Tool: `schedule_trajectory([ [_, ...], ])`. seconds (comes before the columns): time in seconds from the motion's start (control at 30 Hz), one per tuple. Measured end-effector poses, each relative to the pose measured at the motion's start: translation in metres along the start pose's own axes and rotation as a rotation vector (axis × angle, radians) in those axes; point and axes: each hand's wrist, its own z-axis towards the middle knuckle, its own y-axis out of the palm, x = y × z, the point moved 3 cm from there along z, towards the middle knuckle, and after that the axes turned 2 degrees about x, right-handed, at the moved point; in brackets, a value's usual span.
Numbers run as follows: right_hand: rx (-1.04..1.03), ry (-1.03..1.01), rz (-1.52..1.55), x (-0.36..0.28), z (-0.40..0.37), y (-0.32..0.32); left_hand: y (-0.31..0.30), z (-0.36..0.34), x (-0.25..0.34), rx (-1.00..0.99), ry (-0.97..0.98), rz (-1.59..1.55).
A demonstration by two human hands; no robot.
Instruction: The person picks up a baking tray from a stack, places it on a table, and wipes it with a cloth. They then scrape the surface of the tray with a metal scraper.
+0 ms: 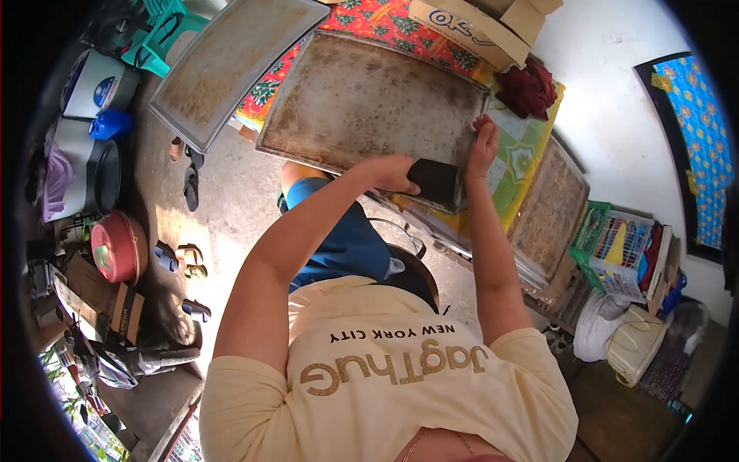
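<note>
My left hand (391, 173) is closed around a flat black rectangular pad (433, 182), pressed near the lower right corner of a stained metal baking tray (369, 100). Whether the pad is a scraper or a sponge I cannot make out. At the tray's right edge is my right hand (483, 148), its fingers bent over the rim. The tray lies on a table with a red patterned cloth (377, 19) and a green and yellow cloth (517, 154). A dark red rag (527, 88) is bunched beyond my right hand.
Another tray (239, 65) leans at the upper left, and a rusty one (548, 208) sits to the right. A cardboard box (477, 31) stands at the back. Sandals (191, 258) and a red basin (117, 248) are on the left; a green crate (591, 231) is right.
</note>
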Motion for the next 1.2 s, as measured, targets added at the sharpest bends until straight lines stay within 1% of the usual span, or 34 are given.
schedule_trajectory([
  [0.03,0.0,-0.002,-0.007,0.0,0.0,0.0,-0.001,-0.004,0.005,-0.081,-0.012,-0.067],
  [0.13,0.002,-0.01,-0.017,-0.001,-0.001,-0.001,-0.005,-0.009,0.011,-0.012,-0.174,-0.094],
  [0.2,0.002,-0.017,-0.018,0.0,-0.001,0.0,0.007,0.002,-0.006,-0.007,-0.026,-0.075],
  [0.23,0.0,-0.02,-0.018,0.001,-0.001,0.0,0.007,0.002,-0.003,-0.003,0.049,-0.065],
  [0.33,-0.007,-0.021,-0.024,0.002,0.001,-0.001,0.006,-0.001,-0.003,0.056,-0.021,-0.015],
  [0.43,-0.006,-0.012,-0.025,0.002,0.0,-0.001,0.011,0.002,-0.007,0.004,0.031,-0.062],
  [0.53,-0.005,-0.007,-0.023,0.002,0.0,0.0,0.009,0.0,-0.003,0.008,-0.012,-0.012],
  [0.63,-0.003,-0.007,-0.021,0.003,0.0,-0.001,0.01,-0.001,-0.002,0.026,-0.002,-0.045],
  [0.73,-0.003,-0.009,-0.032,0.003,0.0,0.0,0.006,-0.007,0.003,0.074,-0.044,-0.067],
  [0.8,0.0,-0.012,-0.034,0.002,0.0,0.0,0.015,0.004,-0.011,0.047,0.009,-0.062],
  [0.87,-0.002,-0.019,-0.018,0.004,0.0,0.0,0.016,0.004,-0.01,0.037,0.037,-0.087],
  [0.93,0.003,-0.016,-0.038,0.003,0.0,0.0,0.014,0.003,-0.006,0.041,0.036,-0.136],
  [1.03,0.005,-0.011,-0.041,0.001,-0.001,0.0,0.01,0.001,-0.001,0.063,-0.055,-0.112],
  [1.13,0.005,-0.005,-0.037,0.001,0.0,0.0,0.009,-0.002,0.0,0.065,-0.027,-0.205],
  [1.2,0.007,-0.004,-0.044,0.001,-0.001,0.0,0.006,-0.006,0.004,0.025,-0.018,-0.186],
])
